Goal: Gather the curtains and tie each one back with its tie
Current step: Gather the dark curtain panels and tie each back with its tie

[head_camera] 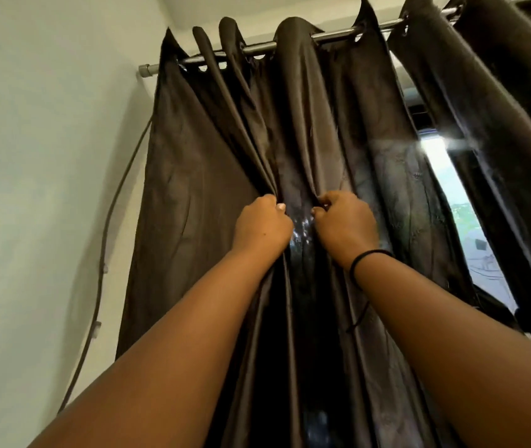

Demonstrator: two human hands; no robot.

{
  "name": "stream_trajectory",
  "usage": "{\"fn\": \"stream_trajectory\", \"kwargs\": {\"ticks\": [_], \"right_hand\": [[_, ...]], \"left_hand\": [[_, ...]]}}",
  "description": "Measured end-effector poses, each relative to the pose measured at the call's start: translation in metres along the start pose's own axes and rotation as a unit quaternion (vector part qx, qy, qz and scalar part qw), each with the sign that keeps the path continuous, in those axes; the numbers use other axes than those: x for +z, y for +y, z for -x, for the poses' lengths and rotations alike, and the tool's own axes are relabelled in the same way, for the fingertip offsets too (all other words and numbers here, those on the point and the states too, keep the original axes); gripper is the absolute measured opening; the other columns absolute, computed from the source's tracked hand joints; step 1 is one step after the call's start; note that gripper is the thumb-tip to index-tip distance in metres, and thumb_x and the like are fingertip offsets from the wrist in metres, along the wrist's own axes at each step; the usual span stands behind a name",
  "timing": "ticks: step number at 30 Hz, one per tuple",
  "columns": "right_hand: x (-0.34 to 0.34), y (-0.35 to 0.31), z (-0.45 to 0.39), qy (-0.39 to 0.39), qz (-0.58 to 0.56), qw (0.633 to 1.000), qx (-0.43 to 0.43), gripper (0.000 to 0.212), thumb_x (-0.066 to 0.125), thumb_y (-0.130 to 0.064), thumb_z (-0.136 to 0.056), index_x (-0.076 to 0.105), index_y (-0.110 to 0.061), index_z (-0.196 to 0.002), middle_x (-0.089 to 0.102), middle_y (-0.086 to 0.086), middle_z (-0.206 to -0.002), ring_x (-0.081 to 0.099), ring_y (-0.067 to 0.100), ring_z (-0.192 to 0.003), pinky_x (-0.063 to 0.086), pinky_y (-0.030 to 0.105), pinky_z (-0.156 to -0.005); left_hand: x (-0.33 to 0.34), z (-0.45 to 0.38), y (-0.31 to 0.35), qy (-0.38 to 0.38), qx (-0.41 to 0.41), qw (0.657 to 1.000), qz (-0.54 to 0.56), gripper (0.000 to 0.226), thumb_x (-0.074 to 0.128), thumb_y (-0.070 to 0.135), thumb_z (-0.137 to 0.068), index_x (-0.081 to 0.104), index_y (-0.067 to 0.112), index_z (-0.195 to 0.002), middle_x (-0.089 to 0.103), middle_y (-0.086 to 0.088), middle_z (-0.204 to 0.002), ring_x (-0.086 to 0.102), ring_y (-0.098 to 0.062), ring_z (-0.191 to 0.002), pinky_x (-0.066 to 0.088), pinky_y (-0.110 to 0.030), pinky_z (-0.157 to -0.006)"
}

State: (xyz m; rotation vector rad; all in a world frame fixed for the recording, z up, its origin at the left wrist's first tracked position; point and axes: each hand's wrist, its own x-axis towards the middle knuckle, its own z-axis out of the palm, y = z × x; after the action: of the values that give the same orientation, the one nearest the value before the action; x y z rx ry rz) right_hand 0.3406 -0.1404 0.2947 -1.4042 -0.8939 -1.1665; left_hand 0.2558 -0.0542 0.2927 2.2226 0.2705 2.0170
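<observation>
A dark brown left curtain [199, 189] hangs by eyelets from a metal rod [257, 48]. My left hand [261, 226] is closed on a bunch of its folds, and my right hand [345, 226] pinches another fold just to the right, the two hands a small gap apart. A second dark curtain [500, 130] hangs at the right. No curtain tie is visible; only a thin black band [369, 255] circles my right wrist, with a loose end dangling.
A pale wall [47, 156] stands to the left, with a grey cable [104, 253] clipped down it. Between the two curtains a strip of bright window [461, 205] shows daylight. The ceiling is close above the rod.
</observation>
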Motion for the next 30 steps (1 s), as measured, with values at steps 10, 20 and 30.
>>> {"fn": "stream_trajectory", "kwargs": {"ticks": [10, 20, 30], "right_hand": [[-0.044, 0.044, -0.019, 0.036, -0.058, 0.996, 0.057, 0.025, 0.062, -0.02, -0.087, 0.071, -0.015, -0.109, 0.071, 0.011, -0.107, 0.064, 0.028, -0.101, 0.051, 0.034, -0.084], [-0.006, 0.01, -0.007, -0.005, -0.029, 0.999, 0.023, 0.015, 0.064, -0.022, -0.082, 0.072, -0.011, -0.088, 0.071, 0.012, -0.084, 0.066, 0.029, -0.081, 0.056, 0.039, -0.075], [0.043, -0.073, 0.016, -0.065, 0.015, 0.997, -0.041, 0.018, 0.053, -0.013, -0.084, 0.069, -0.011, -0.089, 0.068, 0.01, -0.083, 0.064, 0.03, -0.078, 0.053, 0.033, -0.067]], "left_hand": [[0.051, 0.007, 0.086, -0.063, 0.051, 0.995, 0.063, 0.018, 0.045, 0.018, -0.095, 0.046, 0.012, -0.078, 0.061, -0.016, -0.106, 0.056, -0.035, -0.098, 0.031, -0.031, -0.064], [0.022, 0.016, -0.01, -0.055, 0.066, 0.995, 0.055, 0.031, 0.038, 0.033, -0.098, 0.041, 0.018, -0.071, 0.06, -0.014, -0.094, 0.056, -0.037, -0.097, 0.041, -0.039, -0.075], [-0.055, 0.003, -0.066, 0.045, -0.019, 0.989, 0.14, 0.063, 0.047, 0.052, -0.091, 0.029, 0.023, -0.143, 0.05, -0.004, -0.138, 0.05, -0.026, -0.123, 0.04, -0.038, -0.1]]}}
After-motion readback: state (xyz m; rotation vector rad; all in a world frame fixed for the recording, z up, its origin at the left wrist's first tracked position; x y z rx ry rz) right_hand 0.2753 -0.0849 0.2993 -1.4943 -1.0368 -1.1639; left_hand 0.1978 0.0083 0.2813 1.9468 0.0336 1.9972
